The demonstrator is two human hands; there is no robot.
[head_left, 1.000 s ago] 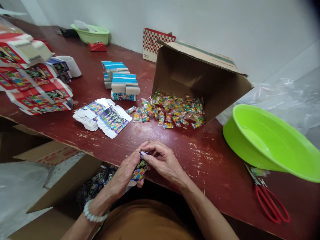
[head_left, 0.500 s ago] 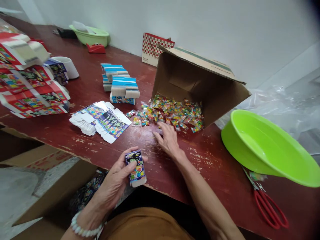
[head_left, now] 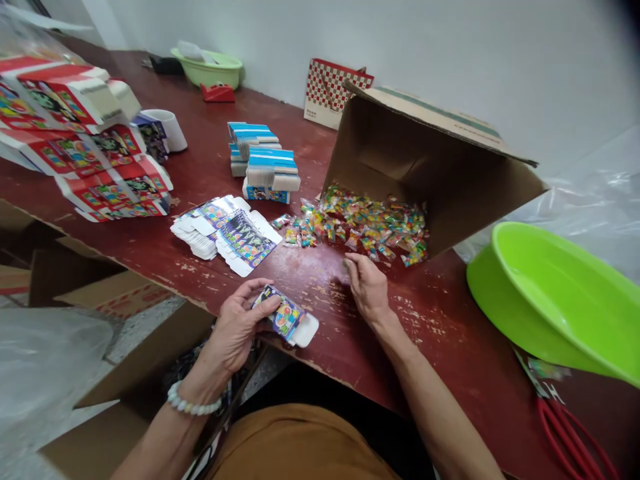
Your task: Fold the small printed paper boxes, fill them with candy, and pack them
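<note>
Head view: a dark red table (head_left: 460, 360) with worn patches spreads beneath and beyond the fingers of both hands. Past the right fingers a cardboard box (head_left: 450, 167) lies on its side, its mouth facing them. Well to the right of those fingers sits a bright green basin (head_left: 495, 307). Far to the left of the left fingers, and beyond them, bundles of red cartons (head_left: 90, 143) are piled up. Just beyond the right fingertips, a heap of small candy packets (head_left: 370, 220) spills from the box's mouth onto the tabletop. Farther off, beyond the left fingers, stand bundles of blue cartons (head_left: 270, 167); nearer to those fingers lie flat purple cartons (head_left: 245, 237), partly fanned. Red-handled scissors (head_left: 570, 427) lie far to the right of the right fingers, partly beneath the basin's overhang.

Of the hands, the left hand (head_left: 240, 320) has its fingers clamped on a small purple box (head_left: 287, 317), thumb across the printed front, the white flap end slanting away from the fingers toward the right. The right hand (head_left: 370, 287) has thumb and forefinger drawn together; blur hides whether they pinch a packet. Behind the left fingers, a pale bead bracelet (head_left: 193, 405) circles the wrist.
</note>
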